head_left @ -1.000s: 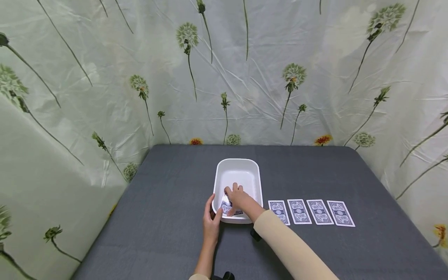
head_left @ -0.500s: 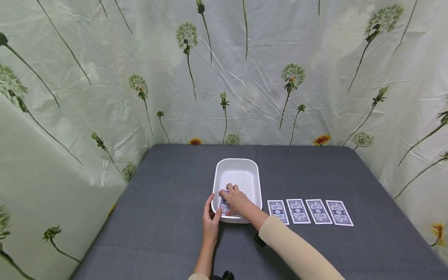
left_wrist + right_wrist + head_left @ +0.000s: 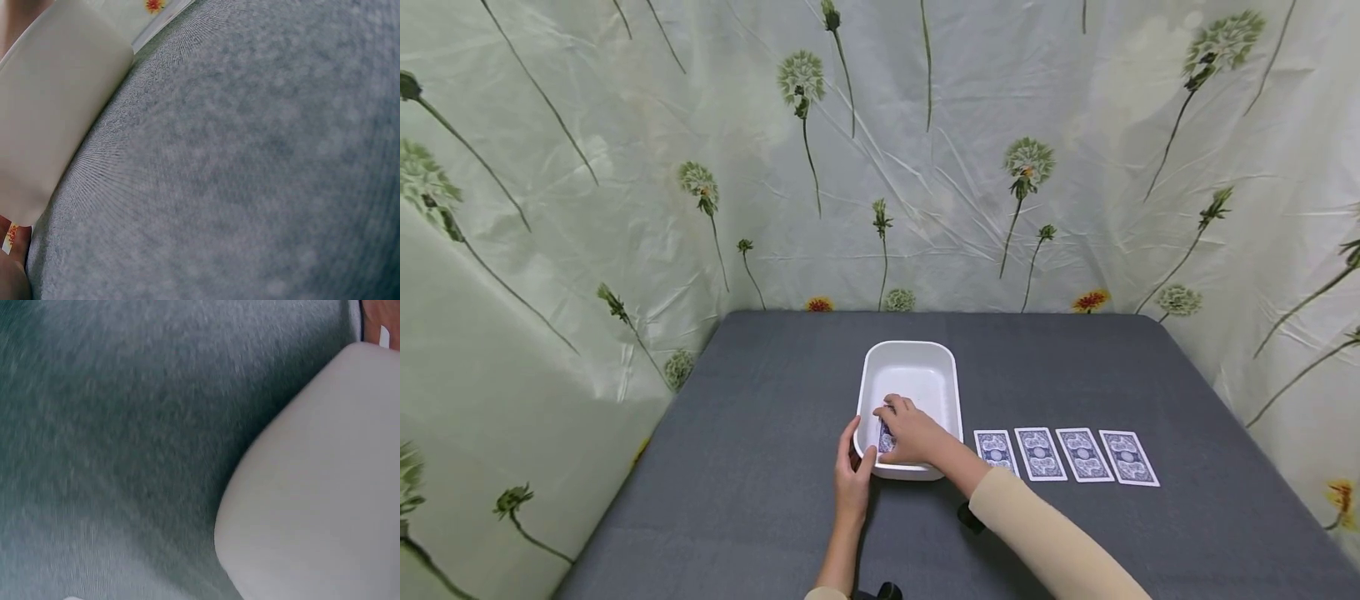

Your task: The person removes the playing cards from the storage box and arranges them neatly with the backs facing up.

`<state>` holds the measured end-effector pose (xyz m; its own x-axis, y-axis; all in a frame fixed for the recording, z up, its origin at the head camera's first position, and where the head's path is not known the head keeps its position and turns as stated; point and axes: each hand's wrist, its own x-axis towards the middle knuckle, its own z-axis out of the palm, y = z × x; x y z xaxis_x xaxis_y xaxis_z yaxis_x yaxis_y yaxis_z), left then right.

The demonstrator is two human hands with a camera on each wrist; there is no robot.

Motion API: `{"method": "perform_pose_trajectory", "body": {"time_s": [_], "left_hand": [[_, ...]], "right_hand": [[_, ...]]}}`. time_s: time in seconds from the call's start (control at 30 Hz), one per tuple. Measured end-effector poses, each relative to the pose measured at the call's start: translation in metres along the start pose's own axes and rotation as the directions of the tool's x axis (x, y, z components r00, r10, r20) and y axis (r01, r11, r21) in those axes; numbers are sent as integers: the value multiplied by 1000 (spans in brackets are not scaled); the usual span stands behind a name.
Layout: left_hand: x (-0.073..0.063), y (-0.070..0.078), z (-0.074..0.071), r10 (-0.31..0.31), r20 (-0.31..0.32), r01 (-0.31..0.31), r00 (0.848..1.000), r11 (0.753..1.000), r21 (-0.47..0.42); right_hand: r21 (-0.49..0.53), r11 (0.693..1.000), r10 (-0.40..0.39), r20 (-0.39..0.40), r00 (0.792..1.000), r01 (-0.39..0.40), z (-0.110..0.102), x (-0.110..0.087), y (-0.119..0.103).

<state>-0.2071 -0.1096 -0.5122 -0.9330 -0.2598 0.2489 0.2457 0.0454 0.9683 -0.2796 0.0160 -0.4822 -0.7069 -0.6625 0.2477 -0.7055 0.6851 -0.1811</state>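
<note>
My left hand holds the near left corner of a white plastic box, thumb at the rim and fingers along the outer wall. Inside the box, my right hand grips a blue-backed playing card by the left wall, with the thumb at its near end and bent fingers at its far end. Much of that card is hidden under the hand; whether others lie beneath cannot be seen. In the left wrist view the box's outer wall appears beside part of my left hand. The right wrist view shows the box's outside.
Right of the box, several blue-backed playing cards lie face down in a row on the grey cloth-covered table. My right sleeve passes close to the leftmost one. A dandelion-patterned curtain hangs behind and at both sides.
My right hand has shifted slightly within the box, and the card under it has turned to stand straighter along the left wall. My left hand stays at the corner.
</note>
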Motion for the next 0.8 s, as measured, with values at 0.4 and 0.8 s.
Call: {"method": "perform_pose_trajectory", "body": {"time_s": [0.4,0.8], "left_hand": [[4,-26,1,5,-3,-4,1000,1000,25],[-2,8,2,-6,-13,6,1000,1000,-7]], "right_hand": [[-22,995,98,155,983,-96,-32,-5,6],[30,980,195,40,980,-197,-82,-45,32]]}}
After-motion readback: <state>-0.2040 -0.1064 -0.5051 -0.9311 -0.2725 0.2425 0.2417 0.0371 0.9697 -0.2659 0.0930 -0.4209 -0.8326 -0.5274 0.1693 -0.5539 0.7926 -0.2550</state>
